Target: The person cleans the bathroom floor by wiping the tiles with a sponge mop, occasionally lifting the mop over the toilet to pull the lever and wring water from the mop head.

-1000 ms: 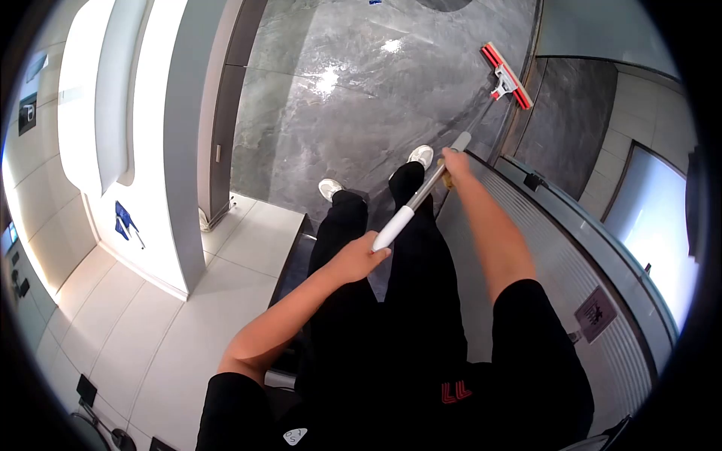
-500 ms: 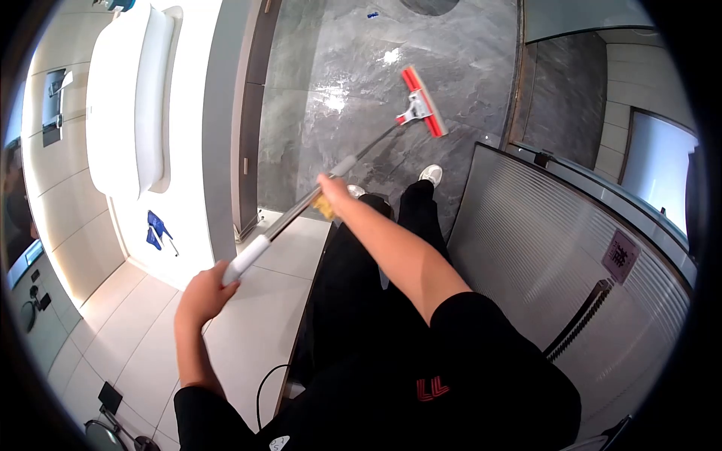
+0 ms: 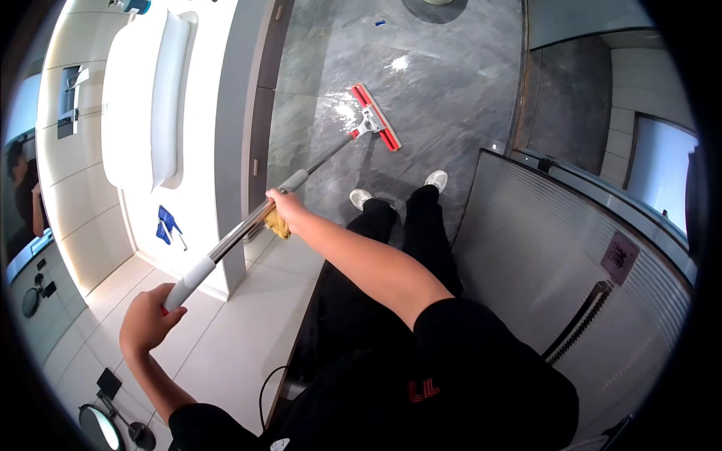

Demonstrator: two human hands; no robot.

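A long-handled squeegee (image 3: pixel 377 119) with a red and grey head rests on the wet grey floor (image 3: pixel 451 90). My left hand (image 3: pixel 149 317) is closed round the white grip at the near end of its pole. Farther along the pole, just below a grey collar, my right hand (image 3: pixel 286 208) is wrapped round the metal tube. A yellow cloth (image 3: pixel 277 224) hangs beneath the right hand, against the pole; how it is held is hidden. The pole slants from lower left to upper right, left of my legs.
A white basin (image 3: pixel 139 105) and a counter with a blue item (image 3: pixel 168 219) are at the left. Ribbed glass panel (image 3: pixel 556 263) stands at the right. My shoes (image 3: pixel 361 198) are on the grey floor; a small blue object (image 3: pixel 380 23) lies farther off.
Both hands and the squeegee have swung from right to left. The squeegee head has crossed the floor from the right edge to the middle, and the pole now reaches over the pale tiles.
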